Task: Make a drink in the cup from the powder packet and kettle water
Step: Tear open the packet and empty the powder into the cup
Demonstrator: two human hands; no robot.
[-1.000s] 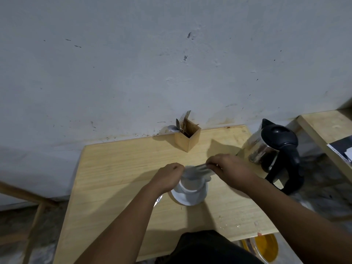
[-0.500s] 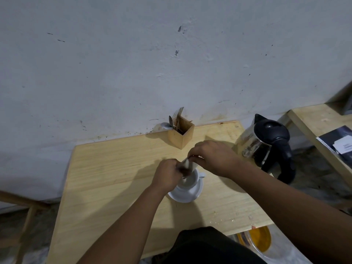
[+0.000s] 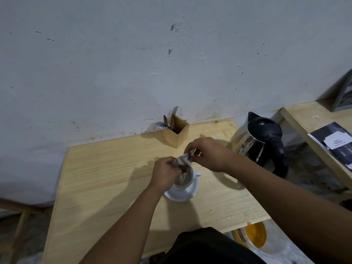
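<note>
yellow tub [image 3: 255, 237]: nearest, below the counter's near right edge, lower than the top.
counter [image 3: 106, 168]: pale wood, back edge against the wall; small specks near the front right corner.
saucer [image 3: 181, 196]: white, mid-counter, under the cup.
cup [image 3: 187, 181]: white, upright on the saucer; handle [image 3: 198, 173] points right. Brownish contents inside, can't tell powder or liquid.
left hand [image 3: 164, 175]: over the cup's left rim, fingers pinched tight on the packet's lower end.
powder packet [image 3: 182, 161]: crumpled, pale, tilted; low end over the cup mouth, high end up-right. Held between both my hands.
right hand [image 3: 208, 154]: above and right of the cup, fingers closed on the packet's upper end, pinch grip.
kettle [image 3: 261, 141]: right side of the counter, metal body, black lid and handle, upright, well clear of my hands.
wooden holder [image 3: 176, 133]: back of the counter near the wall, forks and a spoon standing in it.
side shelf [image 3: 312, 121]: far right, dark booklet [image 3: 332, 142] lying on it.
wall [image 3: 133, 63]: white, scuffed, stained along the counter line.
</note>
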